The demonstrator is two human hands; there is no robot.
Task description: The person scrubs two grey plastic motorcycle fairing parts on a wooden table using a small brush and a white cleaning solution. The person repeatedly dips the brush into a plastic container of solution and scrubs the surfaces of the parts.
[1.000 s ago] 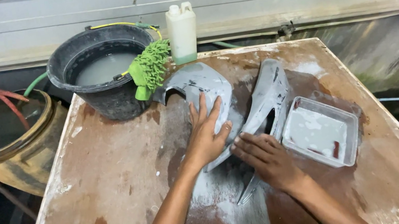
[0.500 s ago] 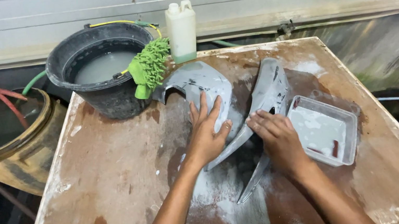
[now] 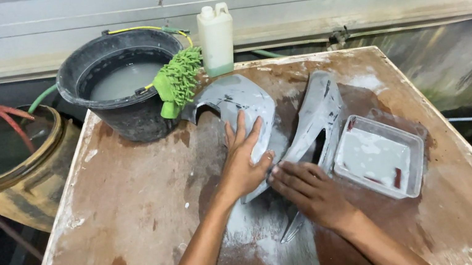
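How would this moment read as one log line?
left hand: flat on grey panel | right hand: on panel's lower edge | beside: plastic tray, black bucket, green mitt, white jug

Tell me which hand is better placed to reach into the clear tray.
Right. The right hand lies beside the clear tray; the left hand presses flat on the grey panel, farther away.

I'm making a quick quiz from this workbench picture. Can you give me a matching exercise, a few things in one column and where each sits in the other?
Things:
1. green wash mitt
2. white plastic jug
3. clear shallow tray
4. left hand

Places:
A. table's right side, beside the grey panel
B. flat on the grey panel
C. draped over the black bucket's rim
D. upright at the table's far edge

Pairs: 1-C, 2-D, 3-A, 4-B
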